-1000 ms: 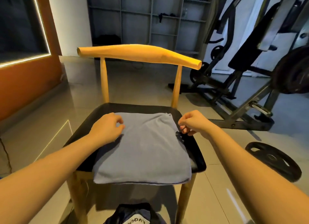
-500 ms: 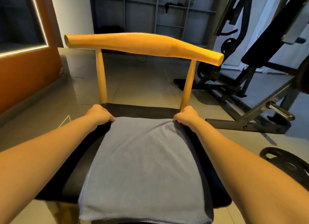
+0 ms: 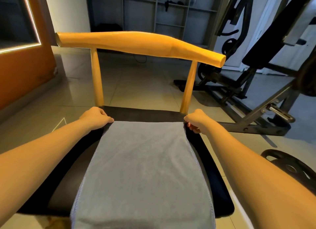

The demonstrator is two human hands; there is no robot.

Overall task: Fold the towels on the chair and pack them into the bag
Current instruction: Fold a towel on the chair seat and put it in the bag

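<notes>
A grey towel (image 3: 143,170) lies flat on the black seat of a wooden chair (image 3: 218,186), running from near the backrest posts to the bottom of the frame. My left hand (image 3: 95,118) pinches the towel's far left corner with curled fingers. At the far right corner, my right hand (image 3: 196,120) pinches the cloth the same way. The far edge is stretched straight between the two hands. No bag shows in the head view.
The chair's curved wooden backrest (image 3: 136,44) stands just beyond my hands. Gym machine frames (image 3: 256,95) and a black weight plate (image 3: 290,167) sit on the tiled floor to the right. An orange wall panel (image 3: 20,71) is at left, grey shelving (image 3: 153,11) behind.
My hands moved apart and out to the towel's far corners and took hold of them, and the far edge is now taut. The camera came closer, and the bag dropped out of view.
</notes>
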